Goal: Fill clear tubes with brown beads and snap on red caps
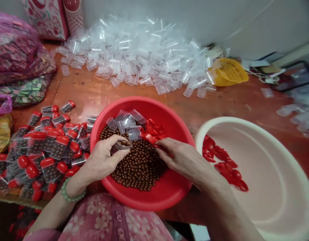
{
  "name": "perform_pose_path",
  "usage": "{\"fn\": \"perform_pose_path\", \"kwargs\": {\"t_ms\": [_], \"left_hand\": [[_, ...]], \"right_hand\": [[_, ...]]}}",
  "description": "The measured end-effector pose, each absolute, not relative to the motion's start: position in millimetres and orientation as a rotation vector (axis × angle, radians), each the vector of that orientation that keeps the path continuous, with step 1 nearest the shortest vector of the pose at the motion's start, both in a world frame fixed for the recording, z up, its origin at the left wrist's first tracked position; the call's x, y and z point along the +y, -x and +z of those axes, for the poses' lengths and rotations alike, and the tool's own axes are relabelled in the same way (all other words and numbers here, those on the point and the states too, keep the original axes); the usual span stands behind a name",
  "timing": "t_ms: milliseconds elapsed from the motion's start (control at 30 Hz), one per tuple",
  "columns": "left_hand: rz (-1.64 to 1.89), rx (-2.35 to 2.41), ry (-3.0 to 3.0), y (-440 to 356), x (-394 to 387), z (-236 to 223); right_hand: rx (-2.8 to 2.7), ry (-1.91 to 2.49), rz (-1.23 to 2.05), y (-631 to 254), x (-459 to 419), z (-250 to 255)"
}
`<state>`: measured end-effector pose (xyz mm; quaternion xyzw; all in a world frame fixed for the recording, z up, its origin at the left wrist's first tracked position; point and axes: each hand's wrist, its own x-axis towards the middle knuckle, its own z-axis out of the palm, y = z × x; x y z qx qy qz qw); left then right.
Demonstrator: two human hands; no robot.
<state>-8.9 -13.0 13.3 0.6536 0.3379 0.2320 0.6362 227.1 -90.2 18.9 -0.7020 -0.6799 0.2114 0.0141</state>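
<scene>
Cup [117, 148], brown balls [125, 143] inside, clamped in left hand [102, 159] between thumb and fingers; tilting (mouth uncovered) could spill balls. Right hand [183, 156]: fingertips at red caps [152, 129], grip unclear.

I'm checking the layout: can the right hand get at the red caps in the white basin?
Probably yes: the white basin stands open near the right hand, with nothing lying on its red caps.

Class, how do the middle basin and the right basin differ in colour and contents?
The middle basin is red; the right basin is cream. The middle basin holds brown balls, clear containers and red caps; the right basin shows only red caps. Both are open-topped with red caps inside.
</scene>
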Motion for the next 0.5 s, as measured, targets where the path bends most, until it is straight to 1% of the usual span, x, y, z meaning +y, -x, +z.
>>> {"fn": "perform_pose_path", "kwargs": {"t_ms": [67,200,300,400,500], "left_hand": [[0.544,0.785,-1.438,7,-13,11],[0.581,0.801,-1.378,4,-14,8],[0.518,0.775,-1.295,5,-14,10],[0.46,0.784,-1.232,5,-13,13],[0.481,0.805,-1.202,5,-12,13]], "right_hand": [[-2.004,1.997,0.766,-220,-91,31],[-1.962,1.561,1.157,-204,-85,44],[-1.77,1.451,1.375,-197,-80,39],[-1.516,1.551,1.381,-191,-79,27],[-1.408,1.682,1.168,-182,-81,20]]}}
